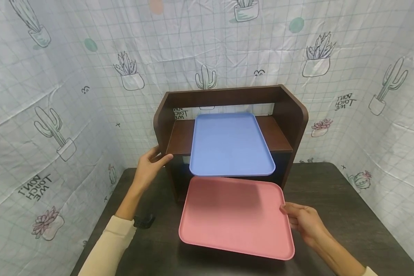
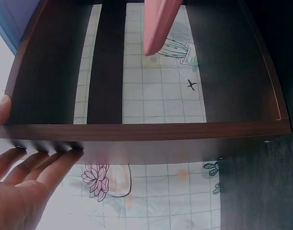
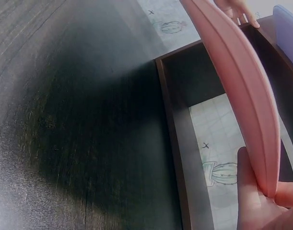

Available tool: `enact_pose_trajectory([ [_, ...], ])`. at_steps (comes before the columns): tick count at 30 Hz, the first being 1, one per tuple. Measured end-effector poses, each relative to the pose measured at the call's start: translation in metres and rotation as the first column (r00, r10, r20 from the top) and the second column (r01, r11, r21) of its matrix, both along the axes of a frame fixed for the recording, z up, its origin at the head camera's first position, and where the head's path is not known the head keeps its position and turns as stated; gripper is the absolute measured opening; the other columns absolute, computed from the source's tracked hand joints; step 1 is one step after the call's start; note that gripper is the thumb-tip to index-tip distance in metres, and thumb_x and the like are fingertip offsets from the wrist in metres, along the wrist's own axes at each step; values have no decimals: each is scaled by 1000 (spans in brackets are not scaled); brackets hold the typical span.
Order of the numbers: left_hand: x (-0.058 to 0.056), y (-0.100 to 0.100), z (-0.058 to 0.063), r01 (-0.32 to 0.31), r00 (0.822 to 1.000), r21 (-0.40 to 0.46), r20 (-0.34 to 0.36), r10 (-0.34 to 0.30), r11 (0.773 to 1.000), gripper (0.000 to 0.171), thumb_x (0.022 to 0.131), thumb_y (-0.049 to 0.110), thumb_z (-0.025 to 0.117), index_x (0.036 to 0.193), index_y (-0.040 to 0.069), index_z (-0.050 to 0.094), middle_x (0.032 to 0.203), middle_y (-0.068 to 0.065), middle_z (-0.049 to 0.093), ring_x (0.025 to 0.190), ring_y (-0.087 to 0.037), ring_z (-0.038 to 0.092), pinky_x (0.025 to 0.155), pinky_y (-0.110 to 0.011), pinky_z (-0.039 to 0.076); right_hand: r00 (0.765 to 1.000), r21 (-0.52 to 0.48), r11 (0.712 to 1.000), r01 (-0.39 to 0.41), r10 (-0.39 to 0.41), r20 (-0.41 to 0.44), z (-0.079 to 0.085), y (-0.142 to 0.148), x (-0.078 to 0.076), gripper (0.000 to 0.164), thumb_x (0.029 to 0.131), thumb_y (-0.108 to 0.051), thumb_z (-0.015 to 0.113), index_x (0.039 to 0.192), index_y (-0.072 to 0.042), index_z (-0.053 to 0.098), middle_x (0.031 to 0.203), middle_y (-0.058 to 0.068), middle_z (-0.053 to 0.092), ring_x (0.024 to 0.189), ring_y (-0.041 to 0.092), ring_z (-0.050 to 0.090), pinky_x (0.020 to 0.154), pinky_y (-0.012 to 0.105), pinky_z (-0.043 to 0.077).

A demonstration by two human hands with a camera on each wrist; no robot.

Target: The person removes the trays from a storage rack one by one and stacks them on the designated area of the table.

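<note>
A pink tray (image 1: 236,218) is held in the air by its right edge, its far edge near the lower opening of a dark brown shelf (image 1: 298,115). My right hand (image 1: 305,222) pinches that edge, thumb on one face and fingers on the other, as the right wrist view also shows. My left hand (image 1: 148,168) grips the shelf's left side panel, with the thumb on one side and the fingers along the outer face in the left wrist view. On the upper board lies a blue tray (image 1: 231,145), its front end jutting out over the pink one.
The shelf stands on a dark wooden table (image 1: 317,191). White cloth (image 1: 124,34) printed with a grid and potted cacti hangs behind and at both sides. A small black object (image 1: 144,221) shows by the left wrist. The shelf's lower compartment (image 3: 199,81) has an open back.
</note>
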State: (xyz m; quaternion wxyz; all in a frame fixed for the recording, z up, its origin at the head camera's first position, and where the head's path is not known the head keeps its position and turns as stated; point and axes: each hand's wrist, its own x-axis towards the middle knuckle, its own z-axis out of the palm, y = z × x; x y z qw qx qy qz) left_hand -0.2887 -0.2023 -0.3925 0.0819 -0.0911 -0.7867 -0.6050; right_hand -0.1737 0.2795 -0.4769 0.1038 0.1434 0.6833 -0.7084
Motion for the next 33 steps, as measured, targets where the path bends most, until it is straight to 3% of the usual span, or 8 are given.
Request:
enact_pose_trajectory([
  [6, 1, 2, 0, -16, 1000, -1, 21, 16, 1000, 72, 97, 44, 80, 157, 14, 54, 162, -9, 54, 150, -32, 52, 120, -58, 45, 1000, -11, 1000, -12, 12, 0, -2, 1, 3, 38, 103, -10, 66, 136, 8, 63, 85, -6, 81, 80, 8, 79, 73, 28, 66],
  [13, 3, 3, 2, -26, 999, 10, 41, 25, 1000, 75, 96, 44, 80, 158, 12, 53, 162, -11, 53, 151, -33, 51, 122, -58, 44, 999, -22, 999, -38, 37, -2, -4, 4, 9, 21, 104, -10, 65, 121, -2, 73, 85, -6, 81, 80, 7, 78, 74, 28, 65],
  [21, 3, 4, 3, -21, 999, 15, 48, 20, 1000, 76, 96, 46, 80, 158, 11, 52, 163, -11, 52, 151, -33, 51, 123, -57, 42, 998, 2, 998, -60, 60, 21, -9, 7, 13, 44, 105, -12, 64, 141, 13, 59, 89, -5, 81, 84, 7, 78, 77, 29, 66],
  [23, 3, 4, 3, -20, 999, 14, 49, 20, 1000, 76, 96, 46, 79, 158, 11, 52, 163, -11, 52, 152, -33, 50, 123, -58, 43, 998, -3, 998, -64, 64, 24, -10, 8, 14, 43, 105, -13, 64, 140, 12, 60, 90, -5, 82, 85, 7, 78, 77, 29, 66],
  [33, 3, 4, 3, -21, 999, 17, 50, 20, 1000, 77, 96, 46, 80, 158, 11, 52, 163, -12, 52, 152, -33, 50, 122, -57, 43, 992, -14, 992, -129, 129, 13, -21, 11, 19, 25, 104, -13, 65, 124, -3, 76, 90, -5, 82, 85, 8, 79, 77, 30, 66],
])
